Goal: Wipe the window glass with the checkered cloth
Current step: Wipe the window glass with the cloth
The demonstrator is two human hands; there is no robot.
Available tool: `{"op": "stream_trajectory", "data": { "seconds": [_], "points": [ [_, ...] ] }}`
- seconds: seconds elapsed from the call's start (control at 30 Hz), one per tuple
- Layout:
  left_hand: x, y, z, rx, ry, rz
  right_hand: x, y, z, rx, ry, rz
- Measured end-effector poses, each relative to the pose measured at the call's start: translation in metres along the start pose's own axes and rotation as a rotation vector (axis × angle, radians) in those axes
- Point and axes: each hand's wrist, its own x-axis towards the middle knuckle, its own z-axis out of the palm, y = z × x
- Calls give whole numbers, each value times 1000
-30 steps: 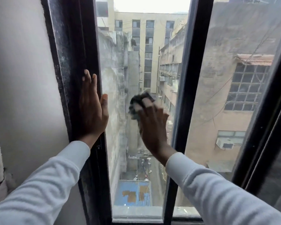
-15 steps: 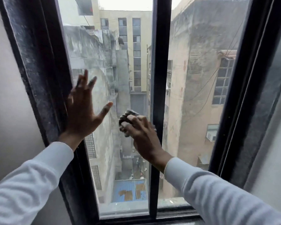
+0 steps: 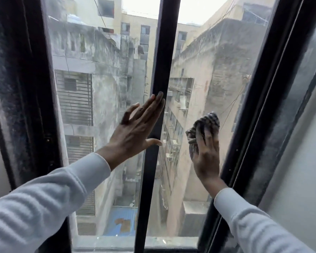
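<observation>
Two panes of window glass sit in a black frame, split by a black centre bar (image 3: pixel 160 57). My right hand (image 3: pixel 206 152) presses the bunched checkered cloth (image 3: pixel 204 125) flat against the right pane (image 3: pixel 213 63), at mid height near the right frame. My left hand (image 3: pixel 137 128) is spread open over the left pane (image 3: pixel 102 79), its fingertips resting on the centre bar. Both arms wear white sleeves.
The dusty black left frame (image 3: pixel 24 88) and right frame (image 3: pixel 274 99) border the glass. A pale wall (image 3: pixel 303 170) lies to the right. The sill (image 3: pixel 135 241) runs along the bottom. Buildings and an alley show outside.
My right hand has carried the cloth from the left pane across the centre bar to the right pane. My left hand has left the left frame and now reaches the centre bar.
</observation>
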Motion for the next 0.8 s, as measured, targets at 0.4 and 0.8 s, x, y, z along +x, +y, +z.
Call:
{"op": "stream_trajectory", "data": {
  "seconds": [0.4, 0.8],
  "points": [
    [3, 0, 6, 120, 4, -1, 10, 11, 0, -64, 107, 139],
    [0, 6, -4, 129, -55, -33, -63, 12, 38, 7, -132, 121]
  ]
}}
